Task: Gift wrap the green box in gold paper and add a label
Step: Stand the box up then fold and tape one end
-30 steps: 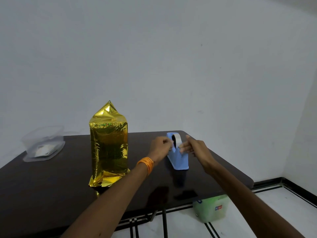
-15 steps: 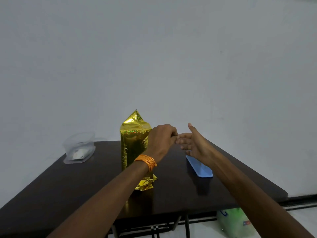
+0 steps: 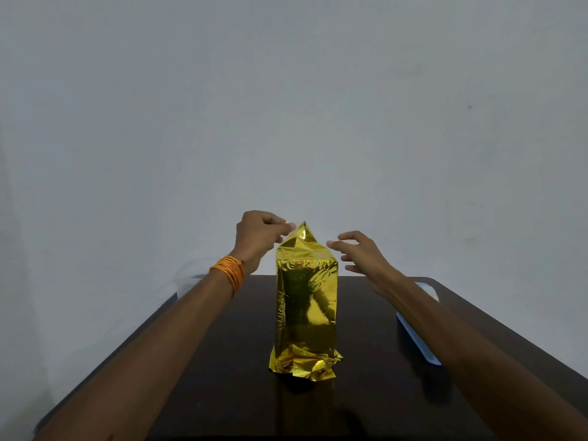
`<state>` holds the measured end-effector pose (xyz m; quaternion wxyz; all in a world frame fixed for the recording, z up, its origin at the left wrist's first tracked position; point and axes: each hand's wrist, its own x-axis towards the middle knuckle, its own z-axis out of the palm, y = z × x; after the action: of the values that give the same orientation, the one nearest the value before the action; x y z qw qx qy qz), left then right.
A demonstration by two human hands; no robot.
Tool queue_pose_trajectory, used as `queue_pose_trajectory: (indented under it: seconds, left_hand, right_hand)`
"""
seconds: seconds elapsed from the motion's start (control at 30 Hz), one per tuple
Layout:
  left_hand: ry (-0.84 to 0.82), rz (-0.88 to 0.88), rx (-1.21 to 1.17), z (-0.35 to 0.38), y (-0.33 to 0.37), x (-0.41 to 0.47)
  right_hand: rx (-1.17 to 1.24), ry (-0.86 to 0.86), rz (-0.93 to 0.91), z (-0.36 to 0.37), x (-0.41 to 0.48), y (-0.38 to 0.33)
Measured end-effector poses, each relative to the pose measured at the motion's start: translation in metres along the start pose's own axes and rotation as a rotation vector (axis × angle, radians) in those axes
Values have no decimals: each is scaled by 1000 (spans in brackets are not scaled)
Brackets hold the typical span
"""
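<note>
1. gold-wrapped box (image 3: pixel 305 310) stands upright mid table (image 3: pixel 222 393). no green shows. top gathered to a loose peak (image 3: pixel 302 233), bottom flap crumpled. no label seen.
2. judged left to do: fasten both ends, then add the label.
3. left hand (image 3: pixel 259 240) sits just beside the peak, fingers curled, tips pinched. cannot tell if tape is between them.
4. right hand (image 3: pixel 359 257) is spread open, empty, near the top but apart from it.
5. half a second ago both hands met to the right of the box, above the blue tape dispenser (image 3: pixel 416 338). now they flank the peak.
</note>
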<state>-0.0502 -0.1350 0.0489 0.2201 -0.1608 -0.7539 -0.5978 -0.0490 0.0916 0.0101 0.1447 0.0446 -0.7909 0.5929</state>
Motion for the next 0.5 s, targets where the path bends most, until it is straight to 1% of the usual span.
queue_pose_trajectory:
  seconds: [0.07, 0.17, 0.37, 0.5]
  left_hand:
    - [-31, -44, 5, -3, -7, 3]
    - [-60, -61, 9, 1, -16, 5]
    - [-59, -36, 42, 15, -22, 5]
    - [-34, 1, 99, 21, -24, 7]
  right_hand:
    - [26, -58, 50, 8, 9, 3]
    - [16, -134, 120, 20, 15, 9]
    - [-4, -99, 158, 24, 15, 12]
    - [-23, -83, 150, 23, 16, 13]
